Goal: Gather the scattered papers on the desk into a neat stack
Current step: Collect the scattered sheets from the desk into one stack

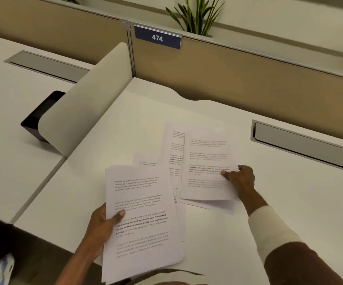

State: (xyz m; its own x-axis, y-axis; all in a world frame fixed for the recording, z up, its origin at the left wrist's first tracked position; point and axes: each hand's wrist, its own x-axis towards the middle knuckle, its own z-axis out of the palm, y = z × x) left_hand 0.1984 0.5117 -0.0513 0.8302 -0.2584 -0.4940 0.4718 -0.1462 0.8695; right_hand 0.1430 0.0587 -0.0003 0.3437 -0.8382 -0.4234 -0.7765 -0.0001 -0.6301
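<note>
My left hand [102,225] grips a stack of printed papers [143,219] by its left edge, thumb on top, held above the white desk's [238,239] front edge. My right hand [240,178] pinches the right edge of a single printed sheet [205,169], whose near edge is lifted off the desk. Under that sheet lies another printed sheet [173,153], showing at its left. A further sheet [145,160] peeks out between the stack and those two, mostly hidden.
A grey cable tray flap [304,146] is set into the desk at the right. A curved beige divider panel [86,99] stands at the left, with a black box [40,114] beyond it. A tan partition with a "474" sign [157,38] backs the desk.
</note>
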